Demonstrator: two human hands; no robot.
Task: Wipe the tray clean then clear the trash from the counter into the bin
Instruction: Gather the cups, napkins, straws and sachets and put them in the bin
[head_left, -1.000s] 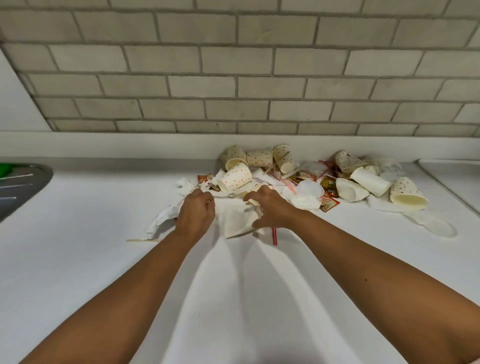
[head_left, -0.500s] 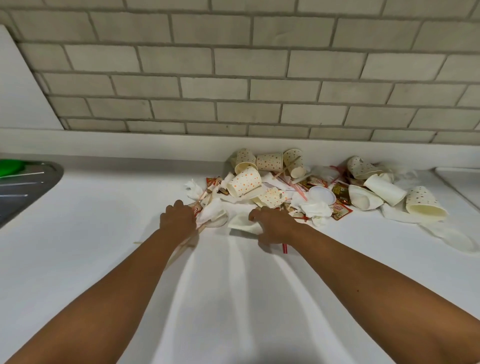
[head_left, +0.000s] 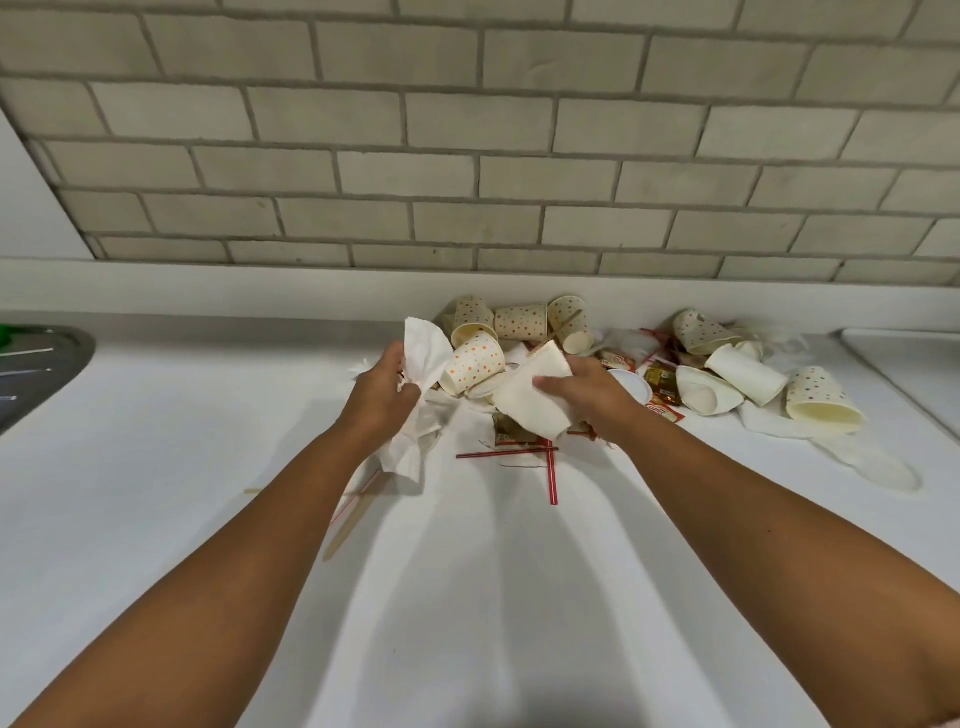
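Trash (head_left: 615, 361), where did it lie?

It was heaped on the white surface (head_left: 156, 467) against the foot of the brick wall (head_left: 467, 156), a little right of centre. There were dotted paper cups (head_left: 519, 322) on their sides, plain white cups (head_left: 745, 374), sauce sachets (head_left: 660, 376) and scraps of paper.

And the left hand?

The left hand (head_left: 384, 389) was at the left edge of the heap, its fingers curled round a crumpled white napkin (head_left: 423, 353). The napkin stuck up above the hand and hung out below it.

The right hand?

The right hand (head_left: 592, 395) gripped a white paper piece (head_left: 535, 400), with the thumb across its near face. I could not tell whether it was a flattened cup or a folded sheet. It was held up just above the near edge of the heap, and one dotted cup (head_left: 475, 364) lay between the two hands.

Was anything loose in front?

Two red striped straws (head_left: 551, 478) lay crossed on the surface just below the right hand. A wooden stirrer (head_left: 348, 525) lay beside the left forearm, partly under it.

Where was the tray?

The tray (head_left: 52, 358) was a metal one at the far left edge, well apart from the heap and cut off by the frame. Something green (head_left: 8, 332) showed at its far corner.
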